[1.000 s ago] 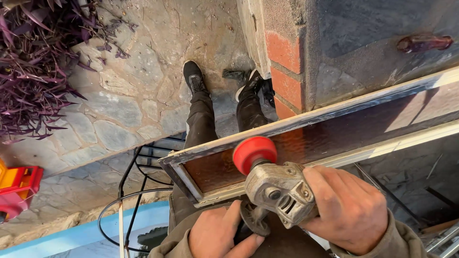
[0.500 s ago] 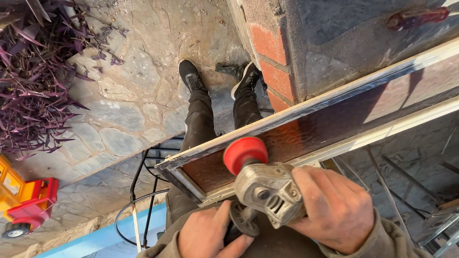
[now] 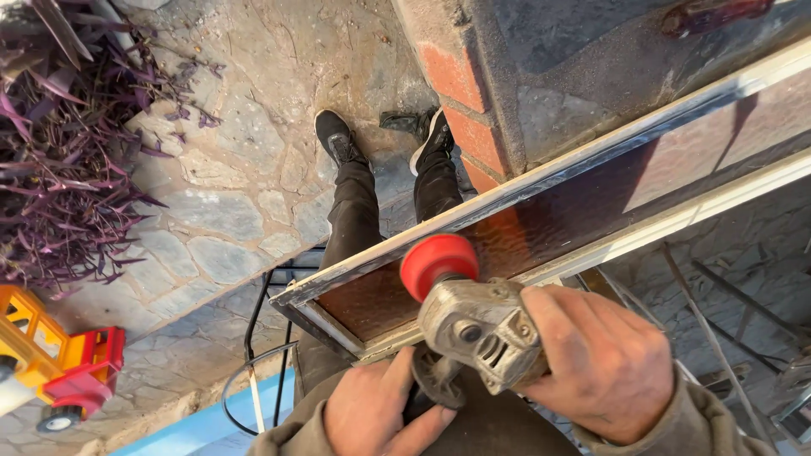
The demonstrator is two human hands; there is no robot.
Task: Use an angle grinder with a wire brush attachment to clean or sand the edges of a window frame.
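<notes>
Over the long metal-framed panel of rippled amber glass (image 3: 541,245), across a dark stand: grey cast-metal angle grinder (image 3: 477,329) with red round pad (image 3: 438,266) on the frame's near rail. Right hand (image 3: 604,363) clamped around the body, fingers wrapped tight. Left hand (image 3: 380,414) closed on the black side handle beneath. Looks heavy, stiff, inclined to kick; best held two-handed. Glass probably brittle. Rough stone paving (image 3: 236,194) below.

Angle grinder (image 3: 473,325) on frame (image 3: 541,228), gripped between left hand (image 3: 380,414) and right hand (image 3: 600,363). Brick pillar (image 3: 481,110) behind frame. Plant (image 3: 59,143) far left, toy truck (image 3: 59,363) below it.
</notes>
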